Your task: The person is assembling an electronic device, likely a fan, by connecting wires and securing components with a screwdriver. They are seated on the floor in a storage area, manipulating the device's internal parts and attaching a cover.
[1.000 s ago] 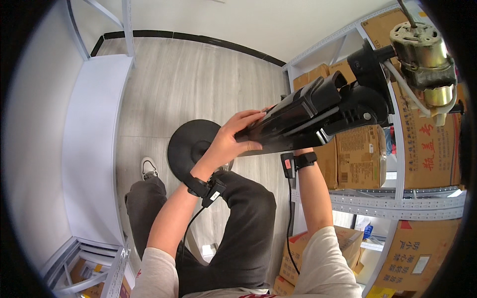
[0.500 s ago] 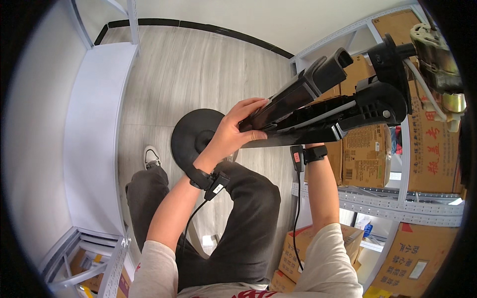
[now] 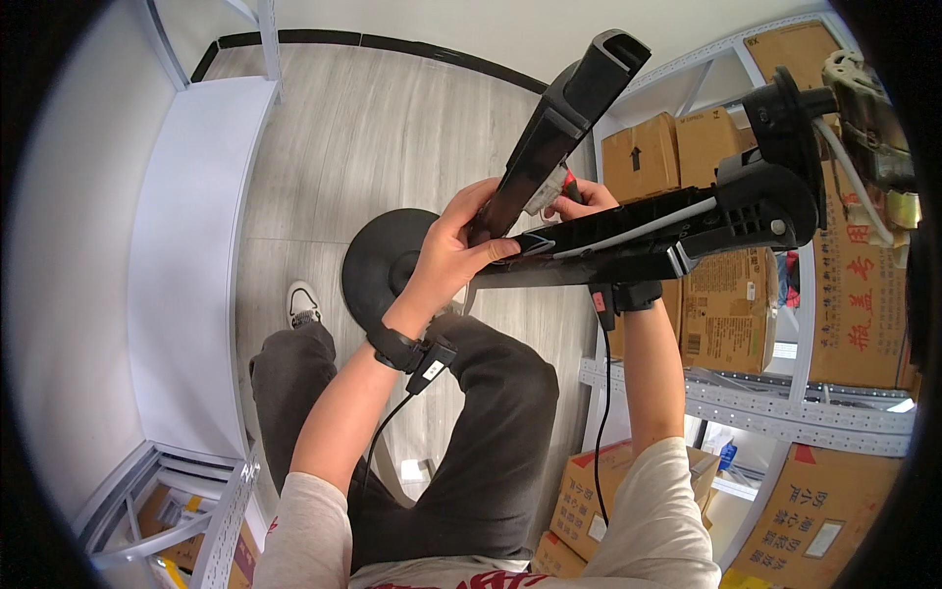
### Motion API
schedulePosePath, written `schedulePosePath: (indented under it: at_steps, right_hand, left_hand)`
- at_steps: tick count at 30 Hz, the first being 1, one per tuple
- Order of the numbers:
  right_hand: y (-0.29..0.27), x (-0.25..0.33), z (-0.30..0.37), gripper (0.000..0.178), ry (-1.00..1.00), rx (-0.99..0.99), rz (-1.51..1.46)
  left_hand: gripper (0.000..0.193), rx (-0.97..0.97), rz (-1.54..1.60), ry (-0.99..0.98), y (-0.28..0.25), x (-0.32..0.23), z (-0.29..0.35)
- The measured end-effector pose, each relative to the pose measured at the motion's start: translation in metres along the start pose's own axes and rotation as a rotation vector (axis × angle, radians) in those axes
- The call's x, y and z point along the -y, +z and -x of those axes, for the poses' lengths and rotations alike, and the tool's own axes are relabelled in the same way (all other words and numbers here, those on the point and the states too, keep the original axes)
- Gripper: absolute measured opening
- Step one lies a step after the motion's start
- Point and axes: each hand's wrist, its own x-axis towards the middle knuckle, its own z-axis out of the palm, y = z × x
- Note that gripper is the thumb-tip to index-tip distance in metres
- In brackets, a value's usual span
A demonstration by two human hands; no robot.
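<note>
My left hand (image 3: 456, 240) is closed round the lower end of a black fan stand column (image 3: 608, 263), its thumb over the joint. A long black cover (image 3: 564, 123) is swung up from the column, its lower end in the same hand. A grey cable (image 3: 638, 231) runs along the exposed inside. At the column's right end is a black pivot head (image 3: 775, 123) with a bare metal motor (image 3: 863, 123). Behind the column, between the two parts, my right hand (image 3: 586, 199) pinches a small red-and-black thing (image 3: 571, 184), partly hidden, beside a whitish part (image 3: 546, 191).
A round black base (image 3: 378, 265) stands on the floor beyond my knee. A white shelf (image 3: 191, 265) runs along the left. Metal racking (image 3: 785, 412) with cardboard boxes (image 3: 731, 304) fills the right. Cables hang from both wrist bands.
The black cover has swung up, further from the column. My right hand, hidden behind the column before, now shows in the gap with the red-and-black thing. The left hand keeps its grip.
</note>
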Motion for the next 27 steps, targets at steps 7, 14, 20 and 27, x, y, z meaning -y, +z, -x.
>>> schedulePosePath:
  at_steps: [7, 14, 20, 27]
  right_hand:
    - [-0.006, -0.006, 0.000, 0.012, -0.051, 0.058, -0.047]
    - [-0.018, -0.003, -0.027, 0.008, 0.106, 0.554, -0.196]
    - [0.001, 0.021, -0.031, 0.015, 0.138, 0.552, 0.044]
    - [-0.001, 0.024, -0.024, 0.018, 0.050, 0.412, 0.150]
  left_hand:
    - [0.056, -0.049, 0.057, 0.053, 0.002, -0.004, 0.000]
    - [0.061, -0.037, 0.099, 0.015, 0.003, -0.005, -0.004]
    - [0.063, 0.003, 0.139, 0.001, 0.004, -0.004, -0.006]
    - [0.070, -0.030, 0.150, -0.014, 0.000, -0.006, -0.007]
